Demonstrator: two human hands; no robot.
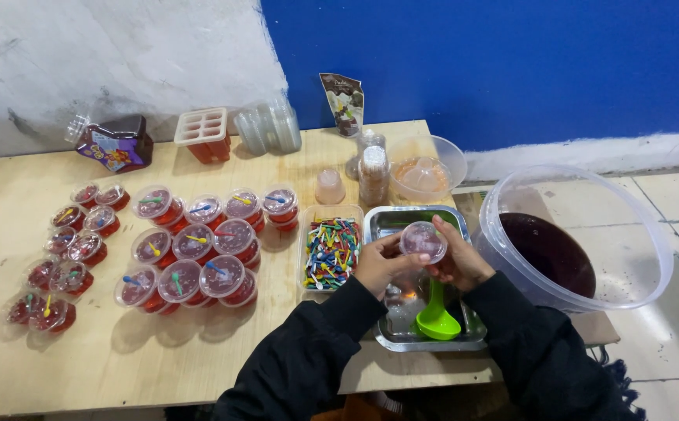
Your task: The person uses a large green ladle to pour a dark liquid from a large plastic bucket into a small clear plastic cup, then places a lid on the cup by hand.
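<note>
A small clear plastic cup with a lid [423, 239] is held over a metal tray [390, 221] by both hands. My left hand [380, 265] grips it from the left and my right hand [459, 261] from the right, fingers on the lid's edge. A green ladle [436, 315] lies in the tray below the hands. Left of the tray, a clear box [330, 251] holds several small coloured spoons.
Several lidded cups of red jelly [199, 249] stand on the wooden table [199, 351], left and centre. A big clear tub of dark red liquid [558, 249] sits at right. At the back are a mould tray [203, 132], stacked lids [271, 126], a pouch [344, 101], and a bowl [427, 165].
</note>
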